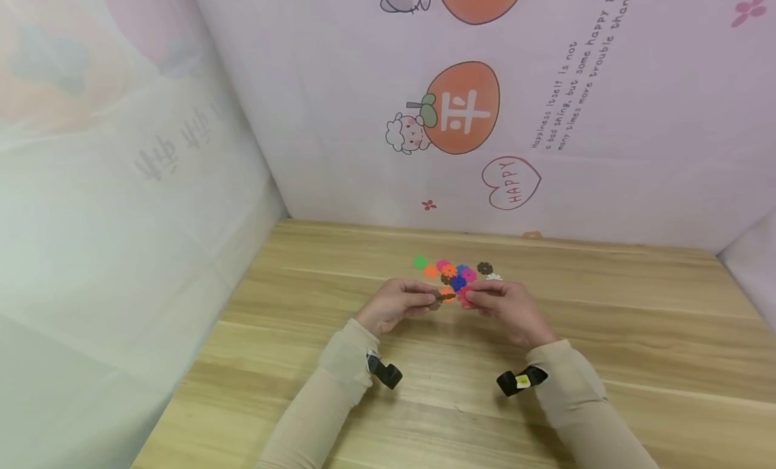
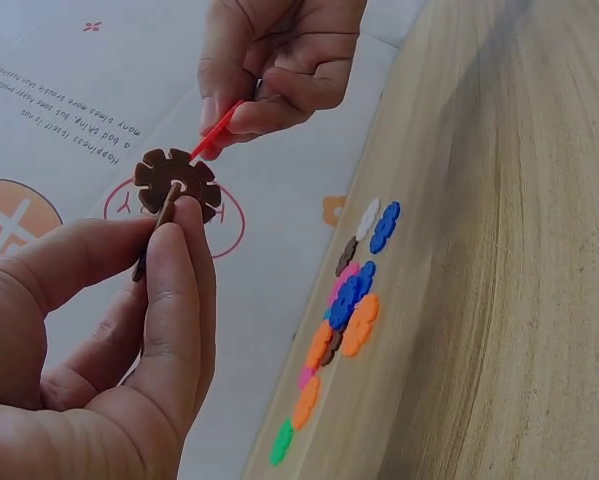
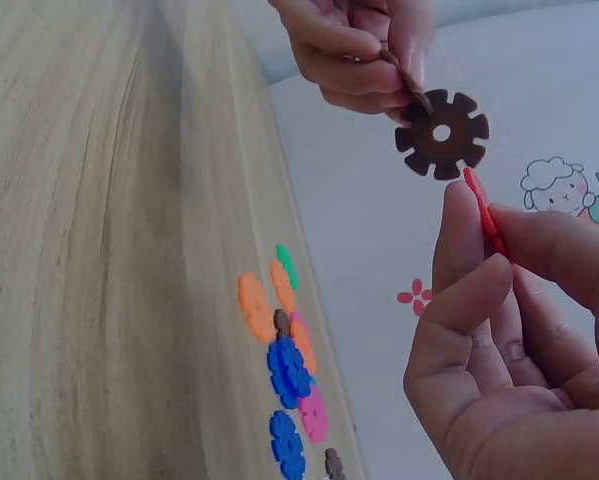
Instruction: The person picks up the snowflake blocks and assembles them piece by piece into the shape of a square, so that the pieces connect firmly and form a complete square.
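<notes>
Between the left hand's (image 1: 397, 304) thumb and fingers, pinched edge-on: a brown notched disc (image 2: 164, 215). Just past that grip, a second brown disc (image 3: 464, 132), joined to it! Opposite, the right hand (image 1: 512, 308) pinches a red notched disc (image 3: 491, 226), free edge right at the second disc's rim.

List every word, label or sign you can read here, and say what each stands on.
"Happiness itself is not a bad thing, but some happy pr… many times more trouble than h…": white printed wall sheet, cut off by the frame.
"HAPPY": red heart outline on that sheet.
"平", apparently, sideways: orange round printed fruit.
Too blurred: faint grey characters on the pale left-hand sheet.
Too small: yellow label on the black wrist mount.
</notes>
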Demonstrator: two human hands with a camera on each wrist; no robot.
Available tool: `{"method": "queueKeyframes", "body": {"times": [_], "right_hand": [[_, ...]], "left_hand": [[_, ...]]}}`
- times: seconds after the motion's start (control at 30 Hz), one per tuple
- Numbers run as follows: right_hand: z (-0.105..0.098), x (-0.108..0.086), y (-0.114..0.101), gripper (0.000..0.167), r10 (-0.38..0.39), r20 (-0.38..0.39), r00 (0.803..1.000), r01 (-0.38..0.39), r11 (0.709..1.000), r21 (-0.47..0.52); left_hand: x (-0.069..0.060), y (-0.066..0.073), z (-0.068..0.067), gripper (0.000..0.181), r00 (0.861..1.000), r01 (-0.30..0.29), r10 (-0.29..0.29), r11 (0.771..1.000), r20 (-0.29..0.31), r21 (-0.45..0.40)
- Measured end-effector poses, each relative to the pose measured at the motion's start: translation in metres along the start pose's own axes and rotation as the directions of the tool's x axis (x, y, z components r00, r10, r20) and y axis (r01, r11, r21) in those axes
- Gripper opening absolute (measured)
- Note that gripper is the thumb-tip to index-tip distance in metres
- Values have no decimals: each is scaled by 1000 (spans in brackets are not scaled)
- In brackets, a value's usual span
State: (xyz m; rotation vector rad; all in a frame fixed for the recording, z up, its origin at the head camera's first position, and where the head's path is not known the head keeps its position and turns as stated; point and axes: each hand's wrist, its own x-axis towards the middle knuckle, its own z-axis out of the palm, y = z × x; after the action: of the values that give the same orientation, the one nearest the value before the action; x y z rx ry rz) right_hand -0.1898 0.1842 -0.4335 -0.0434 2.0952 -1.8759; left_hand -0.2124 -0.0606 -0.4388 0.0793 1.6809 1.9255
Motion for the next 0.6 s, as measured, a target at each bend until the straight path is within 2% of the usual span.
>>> {"method": "queueKeyframes", "body": {"times": [0.17,0.47,0.6], "right_hand": [[3,1,-3,38,-4,-6,1000,4,999,-39],[4,0,-2,37,-6,-4,1000,6,999,-47],[7,1,-2,37,-10,9,1000,11,999,-41]], "left_hand": [[0,0,-1,36,1000,-3,3,1000,9,21],[-3,0,-1,35,1000,7,-7,1000,11,-5],[-4,1,0,35,1000,1,-1,1000,13,9]]}}
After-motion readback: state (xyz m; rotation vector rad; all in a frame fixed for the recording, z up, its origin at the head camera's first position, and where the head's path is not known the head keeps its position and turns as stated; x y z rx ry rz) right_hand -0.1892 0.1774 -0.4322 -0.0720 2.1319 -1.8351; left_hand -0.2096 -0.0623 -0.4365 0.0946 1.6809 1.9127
